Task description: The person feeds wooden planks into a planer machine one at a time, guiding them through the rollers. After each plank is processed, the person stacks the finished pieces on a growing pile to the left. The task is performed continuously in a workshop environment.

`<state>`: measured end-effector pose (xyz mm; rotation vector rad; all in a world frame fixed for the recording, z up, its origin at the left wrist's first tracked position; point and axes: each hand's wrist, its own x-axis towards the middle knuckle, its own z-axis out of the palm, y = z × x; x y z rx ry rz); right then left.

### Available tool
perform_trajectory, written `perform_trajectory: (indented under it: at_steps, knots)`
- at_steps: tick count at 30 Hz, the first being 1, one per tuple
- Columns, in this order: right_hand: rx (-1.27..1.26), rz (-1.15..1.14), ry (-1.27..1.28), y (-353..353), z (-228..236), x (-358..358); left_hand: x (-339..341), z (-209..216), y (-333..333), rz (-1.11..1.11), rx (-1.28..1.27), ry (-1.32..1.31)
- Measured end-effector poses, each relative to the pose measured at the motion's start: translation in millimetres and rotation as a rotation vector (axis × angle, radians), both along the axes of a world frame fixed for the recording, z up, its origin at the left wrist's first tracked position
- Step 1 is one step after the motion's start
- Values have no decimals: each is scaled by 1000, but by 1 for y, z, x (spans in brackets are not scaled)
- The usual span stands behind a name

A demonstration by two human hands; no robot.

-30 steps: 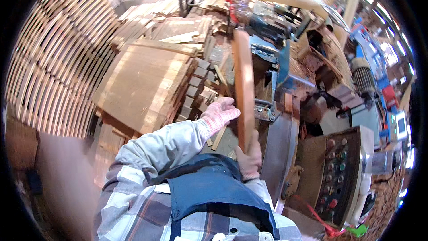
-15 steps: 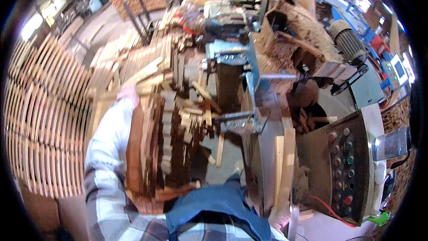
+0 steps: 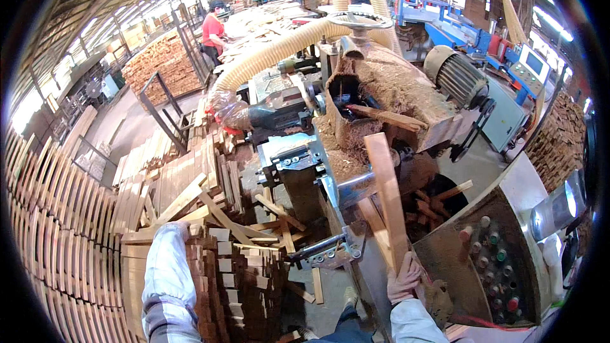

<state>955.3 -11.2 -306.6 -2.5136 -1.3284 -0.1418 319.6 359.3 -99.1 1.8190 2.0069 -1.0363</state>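
My right hand (image 3: 405,279), in a pale glove, is closed around the near end of a wooden board (image 3: 387,197). The board points away from me and rises over the metal machine bed. Beside it on the left, a second, lighter wooden strip (image 3: 376,228) lies along the bed. My left hand (image 3: 182,229) rests at the far end of a stack of wooden strips (image 3: 204,286) on my left. Its fingers are mostly hidden by the sleeve and the wood, so their pose does not show.
A machine housing heaped with sawdust (image 3: 375,76) stands ahead, with a motor (image 3: 454,73) to its right. A button panel (image 3: 492,267) is at the near right. Slatted wood stacks (image 3: 57,228) line the left. A person in red (image 3: 213,32) stands farther back.
The view has tilted up and shows more of the hall. My right hand has come forward with the board, whose far end now stands higher. My left hand stays at the stack.
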Motion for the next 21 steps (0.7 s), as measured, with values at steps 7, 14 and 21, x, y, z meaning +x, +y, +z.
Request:
perform_trajectory:
  at_steps: [7, 14, 21]
  knots:
    - [-162, 202, 288, -90, 96, -37, -19, 9, -11, -45, -19, 84]
    - [-316, -46, 90, -257, 56, -59, 35, 60, -31, -61, 92, -13]
    - [-259, 3, 30, -243, 49, -43, -23, 3, 4, -110, -34, -38]
